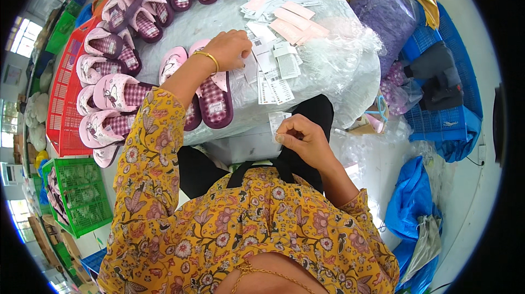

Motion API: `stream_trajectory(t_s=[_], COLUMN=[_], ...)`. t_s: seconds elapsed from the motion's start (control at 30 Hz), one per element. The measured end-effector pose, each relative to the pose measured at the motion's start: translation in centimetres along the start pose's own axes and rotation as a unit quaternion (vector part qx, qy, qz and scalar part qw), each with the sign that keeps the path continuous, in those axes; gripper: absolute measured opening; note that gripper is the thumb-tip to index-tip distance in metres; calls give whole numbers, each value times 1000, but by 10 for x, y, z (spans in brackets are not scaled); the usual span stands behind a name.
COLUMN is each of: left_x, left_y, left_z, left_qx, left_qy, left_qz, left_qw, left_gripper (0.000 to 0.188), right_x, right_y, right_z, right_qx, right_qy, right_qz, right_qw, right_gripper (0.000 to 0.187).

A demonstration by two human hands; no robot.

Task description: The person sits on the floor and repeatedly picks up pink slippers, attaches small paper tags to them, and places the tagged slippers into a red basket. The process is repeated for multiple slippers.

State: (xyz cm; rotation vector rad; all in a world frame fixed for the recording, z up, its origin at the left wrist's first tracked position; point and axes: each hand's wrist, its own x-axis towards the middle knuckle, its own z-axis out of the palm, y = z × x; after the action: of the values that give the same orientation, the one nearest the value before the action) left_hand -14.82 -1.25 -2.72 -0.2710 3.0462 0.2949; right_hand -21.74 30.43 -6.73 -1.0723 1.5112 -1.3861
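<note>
My right hand (pixel 306 140), at the table's near edge, pinches a small white printed label (pixel 276 123) between thumb and fingers. Farther up, my left hand (pixel 227 51) reaches over the table with its fingers curled down beside the loose white labels (pixel 266 56). Whatever its fingertips hold, if anything, is hidden. Under my left forearm lies a pair of pink slippers (pixel 215 100) with dark purple checked insoles, partly covered by the arm. Small white cards (pixel 287 64) lie stacked just right of my left hand.
More pink slippers (pixel 147 23) line the table's left and far sides. Pink cards (pixel 295 21) and crumpled clear plastic (pixel 342 48) cover the right part of the table (pixel 202 15). A red crate (pixel 63 103) and a green crate (pixel 82 190) stand left, a blue basket (pixel 465 75) right.
</note>
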Motion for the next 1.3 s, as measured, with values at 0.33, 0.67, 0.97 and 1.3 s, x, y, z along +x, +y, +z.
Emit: stream_trajectory(t_s=[0.33,0.67,0.97,1.3], left_x=[-68,-103,-108,-118], left_y=[51,103,113,112], left_z=[-24,-10,-10,-4], left_qx=[-334,-378,-333,-501], left_qy=[141,199,217,132], left_qz=[-85,-53,-33,-76], left_qw=[928,902,917,852], left_gripper=[13,14,10,13], right_x=[17,46,45,44], right_y=[-36,-52,-49,-42], right_z=[15,37,40,37], right_qx=[113,121,97,132], right_qy=[68,101,104,65], right_qz=[19,48,56,59], right_qw=[991,986,988,987], right_gripper=[26,49,43,20])
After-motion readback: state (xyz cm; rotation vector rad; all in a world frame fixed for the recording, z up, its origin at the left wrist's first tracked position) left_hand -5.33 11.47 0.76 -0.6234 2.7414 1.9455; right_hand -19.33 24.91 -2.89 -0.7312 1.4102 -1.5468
